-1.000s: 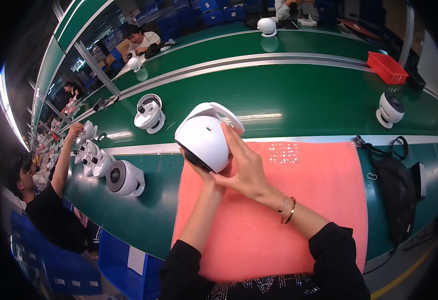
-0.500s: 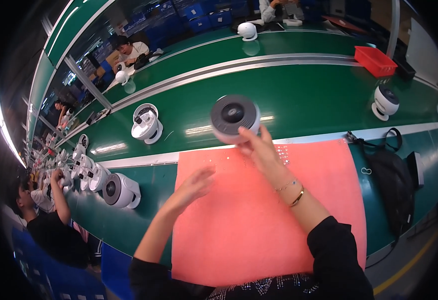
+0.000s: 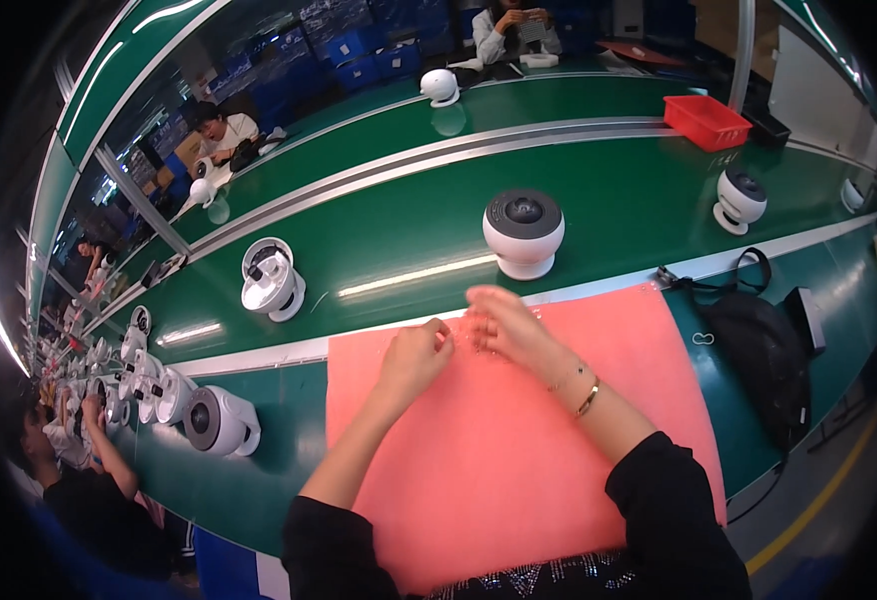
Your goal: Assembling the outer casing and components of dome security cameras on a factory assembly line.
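Note:
A round white device with a dark grey ringed top and black centre stands upright on the green conveyor, just beyond my hands. My right hand is over the far edge of the pink mat, apart from the device, with its fingers loosely stretched and nothing visible in them. Left of it, my left hand hovers over the mat with fingers curled and thumb and fingertips together. Whatever may be in that pinch is too small to make out. Small shiny pieces lie by the fingertips, partly hidden by my right hand.
An open white housing and another white device stand on the conveyor. A similar device sits left of the mat, with several more beyond it beside a co-worker. A black bag lies right; a red bin stands behind.
My right hand has let go of the white device, which now stands on the conveyor, and has drawn back over the mat. My left hand's fingers have curled together. The view has shifted.

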Motion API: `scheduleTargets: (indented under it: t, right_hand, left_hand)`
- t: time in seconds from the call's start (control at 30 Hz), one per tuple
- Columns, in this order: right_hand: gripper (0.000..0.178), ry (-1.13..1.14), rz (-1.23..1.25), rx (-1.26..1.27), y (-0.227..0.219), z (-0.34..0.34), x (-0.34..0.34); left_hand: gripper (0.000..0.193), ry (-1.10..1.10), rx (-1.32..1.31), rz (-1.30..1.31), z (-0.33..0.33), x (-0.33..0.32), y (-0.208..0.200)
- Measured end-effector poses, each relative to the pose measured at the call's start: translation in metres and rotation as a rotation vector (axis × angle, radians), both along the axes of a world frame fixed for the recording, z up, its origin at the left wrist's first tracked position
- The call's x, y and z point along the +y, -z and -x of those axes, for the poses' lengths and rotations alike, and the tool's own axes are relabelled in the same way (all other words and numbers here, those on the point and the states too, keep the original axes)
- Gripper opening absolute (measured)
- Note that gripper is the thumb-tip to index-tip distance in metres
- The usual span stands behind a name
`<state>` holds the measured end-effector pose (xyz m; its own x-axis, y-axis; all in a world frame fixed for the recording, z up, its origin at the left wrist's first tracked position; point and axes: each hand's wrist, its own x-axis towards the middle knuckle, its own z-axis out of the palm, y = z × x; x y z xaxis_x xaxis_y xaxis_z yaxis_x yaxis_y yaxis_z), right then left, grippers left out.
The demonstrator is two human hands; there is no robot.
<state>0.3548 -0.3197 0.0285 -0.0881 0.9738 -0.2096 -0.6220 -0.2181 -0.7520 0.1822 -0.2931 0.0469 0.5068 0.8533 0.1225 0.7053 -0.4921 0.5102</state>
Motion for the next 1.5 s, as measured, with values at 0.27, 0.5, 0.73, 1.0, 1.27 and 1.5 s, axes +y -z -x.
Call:
scheduleTargets:
  t: [0.27,0.5,0.73,1.0,1.27,1.5]
  right_hand:
    - [0.017,0.102,-0.410,-0.633,0.023,0.013,-0.043]
    - [0.040,0.410,-0.863,-1.276,0.000,0.014,-0.057]
    - [0.063,0.456,-0.939,-1.349,0.005,0.005,-0.055]
    - [0.060,0.045,-1.100,-1.126,0.005,0.008,-0.058]
    - [0.047,0.030,-1.168,-0.966,-0.006,0.016,-0.067]
    - [0.030,0.113,-1.052,-1.011,-0.006,0.015,-0.069]
  left_hand:
    - [0.020,-0.008,-0.222,-0.130,-0.033,-0.027,0.041]
    - [0.022,0.033,-0.876,0.705,-0.034,-0.025,0.035]
    - [0.047,0.320,-0.933,1.329,-0.037,-0.042,0.024]
    - [0.061,0.519,-0.224,0.887,-0.020,-0.039,0.010]
    - [0.064,0.592,-0.085,0.797,-0.018,-0.050,-0.014]
    - [0.044,0.593,-0.457,0.912,-0.025,-0.057,0.004]
